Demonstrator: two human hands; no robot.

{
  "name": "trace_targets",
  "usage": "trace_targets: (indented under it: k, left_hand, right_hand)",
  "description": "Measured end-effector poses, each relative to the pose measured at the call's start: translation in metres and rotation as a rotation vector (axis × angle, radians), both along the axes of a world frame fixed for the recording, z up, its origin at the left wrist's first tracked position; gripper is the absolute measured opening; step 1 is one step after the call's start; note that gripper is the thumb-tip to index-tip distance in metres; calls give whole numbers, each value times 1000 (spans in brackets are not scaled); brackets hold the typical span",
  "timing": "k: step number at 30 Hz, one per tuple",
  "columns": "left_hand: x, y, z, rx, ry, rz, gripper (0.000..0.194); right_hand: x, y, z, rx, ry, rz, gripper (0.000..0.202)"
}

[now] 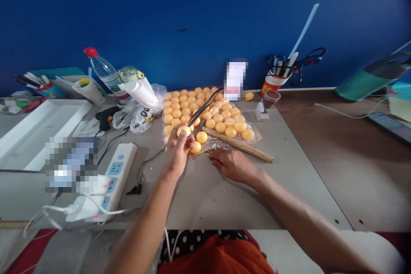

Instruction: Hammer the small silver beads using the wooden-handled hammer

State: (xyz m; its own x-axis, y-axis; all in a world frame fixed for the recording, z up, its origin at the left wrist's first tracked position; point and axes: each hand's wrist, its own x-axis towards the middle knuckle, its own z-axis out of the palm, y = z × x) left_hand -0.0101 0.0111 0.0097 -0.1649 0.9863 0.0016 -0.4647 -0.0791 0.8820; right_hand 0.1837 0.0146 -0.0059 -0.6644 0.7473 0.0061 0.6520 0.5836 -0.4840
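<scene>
My left hand (178, 149) holds a yellow-orange ball (184, 131) between thumb and fingers, above the front left of many similar balls (184, 105) in clear plastic. Two loose balls (202, 137) lie just right of that hand. My right hand (231, 165) rests low over the table, its fingertips together at a small pile of tiny metallic pieces (218, 149); whatever is between them is too small to make out. A hammer with a wooden handle (244, 144) lies beyond my right hand. A dark strap or cable (205, 106) runs over the balls.
On the left are a power strip (120, 167) with plugs and cables, a black glue gun (107, 116), a white tray (40, 130) and a bottle (104, 68). A red cup (272, 82) with scissors stands at the back right, near a green bottle (362, 80).
</scene>
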Motion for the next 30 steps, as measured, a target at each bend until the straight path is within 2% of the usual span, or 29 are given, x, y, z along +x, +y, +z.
trace_targets:
  k: [6,11,21,26,30]
  left_hand:
    - [0,0,0,10,-11,0,36]
    - [1,-1,1,12,-22,-14,35]
    - [3,-9,3,22,-7,-96,34]
    - [4,-12,4,67,-5,-195,36]
    - [1,-15,4,106,-31,-377,37]
  right_hand:
    - [0,5,-1,9,53,-1,21]
    - [4,5,1,-10,273,11,21]
    - [5,4,7,122,593,-334,23]
    - [4,3,4,188,738,-397,21]
    - [4,3,3,223,776,-434,20]
